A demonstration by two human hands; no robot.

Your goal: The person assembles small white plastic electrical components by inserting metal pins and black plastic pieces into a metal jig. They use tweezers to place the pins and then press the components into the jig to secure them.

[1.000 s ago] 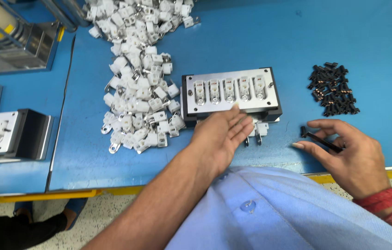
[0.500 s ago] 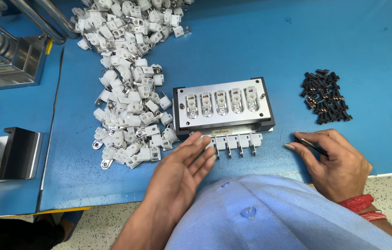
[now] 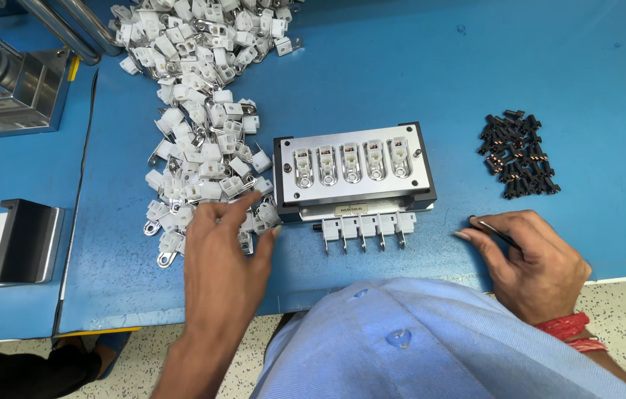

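A grey metal fixture block with several slots, each holding a white part, sits mid-table. A row of several white connectors lies along its front edge. My left hand rests with fingers spread on the near end of a long heap of white plastic connectors, left of the fixture. My right hand lies on the blue table at the right, fingers curled around a thin dark pin tool. A small pile of black parts lies beyond that hand.
The blue table ends in a front edge close to my body. At far left stand a metal press base and a grey metal tray with a dark bracket on a second blue surface.
My left hand has moved left, off the fixture's front edge and onto the white connector heap, uncovering the row of connectors. My right hand has stayed put with the pin tool.
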